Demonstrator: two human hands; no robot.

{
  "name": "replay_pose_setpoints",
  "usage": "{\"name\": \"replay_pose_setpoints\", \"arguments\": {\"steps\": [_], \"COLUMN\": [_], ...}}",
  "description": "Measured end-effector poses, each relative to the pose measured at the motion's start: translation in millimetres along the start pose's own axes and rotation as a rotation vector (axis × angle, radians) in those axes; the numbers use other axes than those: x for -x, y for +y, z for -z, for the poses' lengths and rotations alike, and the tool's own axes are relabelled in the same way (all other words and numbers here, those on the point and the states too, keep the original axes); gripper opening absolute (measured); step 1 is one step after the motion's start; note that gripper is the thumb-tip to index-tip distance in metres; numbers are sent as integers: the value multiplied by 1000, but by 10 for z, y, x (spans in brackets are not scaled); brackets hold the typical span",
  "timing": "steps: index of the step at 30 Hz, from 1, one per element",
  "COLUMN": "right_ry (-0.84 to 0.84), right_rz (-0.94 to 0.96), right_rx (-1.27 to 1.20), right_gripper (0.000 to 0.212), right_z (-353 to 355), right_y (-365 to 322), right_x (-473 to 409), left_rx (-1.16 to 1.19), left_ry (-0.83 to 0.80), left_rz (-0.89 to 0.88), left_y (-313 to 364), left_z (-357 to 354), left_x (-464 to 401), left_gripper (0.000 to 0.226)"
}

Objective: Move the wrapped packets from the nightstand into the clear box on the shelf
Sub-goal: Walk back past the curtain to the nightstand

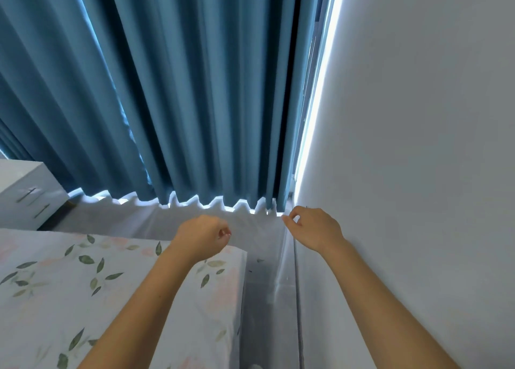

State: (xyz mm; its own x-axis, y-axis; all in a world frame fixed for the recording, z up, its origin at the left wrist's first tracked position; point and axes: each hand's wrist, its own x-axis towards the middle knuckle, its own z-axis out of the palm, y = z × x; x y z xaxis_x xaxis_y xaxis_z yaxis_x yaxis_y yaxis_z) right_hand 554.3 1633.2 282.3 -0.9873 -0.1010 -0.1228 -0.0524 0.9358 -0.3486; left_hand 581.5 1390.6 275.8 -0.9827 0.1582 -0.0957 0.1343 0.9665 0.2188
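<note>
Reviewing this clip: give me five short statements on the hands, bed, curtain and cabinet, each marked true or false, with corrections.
1. Both hands hold nothing. True: left hand and right hand have curled fingers and hold nothing.
2. The curtain is red. False: it is blue.
3. The bed has a leaf-print sheet. True.
4. The white cabinet stands at the right wall. False: it is at far left.
5. Wrapped packets lie on the bed. False: none are visible.

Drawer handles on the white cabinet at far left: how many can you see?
2. Both on the white cabinet front: upper handle, lower handle below and right of it. The frame edge crops the cabinet, so more may be hidden.
</note>
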Motion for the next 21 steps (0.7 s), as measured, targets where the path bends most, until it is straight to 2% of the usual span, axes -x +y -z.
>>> {"name": "replay_pose_setpoints", "arguments": {"steps": [7,13,21], "right_ry": [44,60,24], "right_rz": [82,186,126], "right_rx": [8,138,124], "right_gripper": [32,37,35], "right_z": [461,415,589], "right_y": [-63,-37,174], "right_x": [-1360,-1963,-3095], "left_rx": [-8,23,9], "left_ry": [117,-17,-63], "left_rz": [-12,-6,-26], "left_y": [-68,-130,-306], "left_z": [386,441,583], "left_x": [-1367,-2226,-3539], "left_gripper": [25,23,20]}}
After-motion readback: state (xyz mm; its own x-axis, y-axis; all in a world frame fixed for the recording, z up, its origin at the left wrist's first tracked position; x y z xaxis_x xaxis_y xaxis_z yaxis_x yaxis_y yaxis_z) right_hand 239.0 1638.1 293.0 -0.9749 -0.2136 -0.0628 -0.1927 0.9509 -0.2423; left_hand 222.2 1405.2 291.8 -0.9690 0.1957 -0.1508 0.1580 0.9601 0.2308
